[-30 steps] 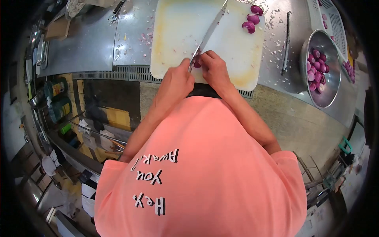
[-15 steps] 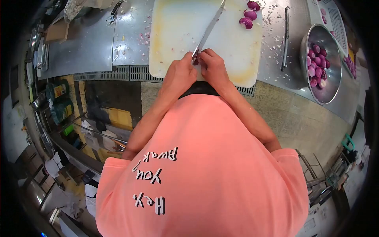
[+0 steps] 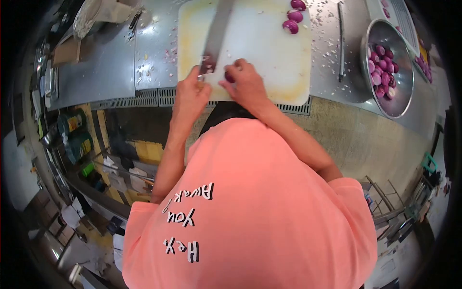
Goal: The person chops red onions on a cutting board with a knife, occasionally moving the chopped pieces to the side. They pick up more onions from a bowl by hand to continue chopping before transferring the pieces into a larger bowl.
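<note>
Knife (image 3: 217,33) and onion (image 3: 229,76) over a board (image 3: 274,55)

The left hand (image 3: 190,96) is holding the knife, grip closed. The right hand (image 3: 248,83), half curled, is pinching the onion near the knife, towards the board's near end. Safe knife work is probably depending on keeping that hand tucked.

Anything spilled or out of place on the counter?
Yes: pale scraps litter the steel counter right of the cutting board, and pinkish bits lie to its left. Odd because they're loose, off the board.
</note>
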Tool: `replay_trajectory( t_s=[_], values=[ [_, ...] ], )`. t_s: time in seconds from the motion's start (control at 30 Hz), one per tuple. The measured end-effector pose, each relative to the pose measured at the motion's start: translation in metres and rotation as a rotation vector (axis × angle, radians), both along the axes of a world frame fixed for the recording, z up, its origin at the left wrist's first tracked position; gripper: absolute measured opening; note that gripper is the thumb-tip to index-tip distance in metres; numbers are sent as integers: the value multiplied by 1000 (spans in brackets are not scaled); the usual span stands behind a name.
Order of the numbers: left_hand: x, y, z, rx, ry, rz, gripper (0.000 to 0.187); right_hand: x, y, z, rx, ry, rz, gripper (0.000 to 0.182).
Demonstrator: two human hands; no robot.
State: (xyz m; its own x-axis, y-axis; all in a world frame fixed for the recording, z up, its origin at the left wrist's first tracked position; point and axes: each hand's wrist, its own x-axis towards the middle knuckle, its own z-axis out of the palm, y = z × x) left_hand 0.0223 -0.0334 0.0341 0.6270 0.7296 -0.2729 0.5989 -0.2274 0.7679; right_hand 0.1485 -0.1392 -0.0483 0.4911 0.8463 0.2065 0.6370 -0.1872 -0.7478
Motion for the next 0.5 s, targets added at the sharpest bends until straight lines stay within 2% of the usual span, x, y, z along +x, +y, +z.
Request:
replay_trajectory(
  t_s=[0.1,0.13,0.2,0.27,0.4,0.47,0.5],
  values=[
    [-13,20,-34,-8,87,11,34,11,8,1,-94,-8,33,22],
    [-11,22,-35,-8,75,-5,34,25,10,-5,-73,-110,-24,21],
    [-16,18,-33,-11,169,39,22,57,9,-12,-59,-216,-94,21],
    [-14,12,-25,-45,138,56,23,96,2,-6,-98,-320,-221,27],
    [-13,9,-29,-116,40,112,30,151,-28,-4,-56,-406,-244,31],
    [-12,10,-28,-131,45,106,33,181,-55,19,165,-420,-389,38],
    [-12,10,-27,-137,67,114,35,200,-76,31,57,-490,-513,38]
  ],
)
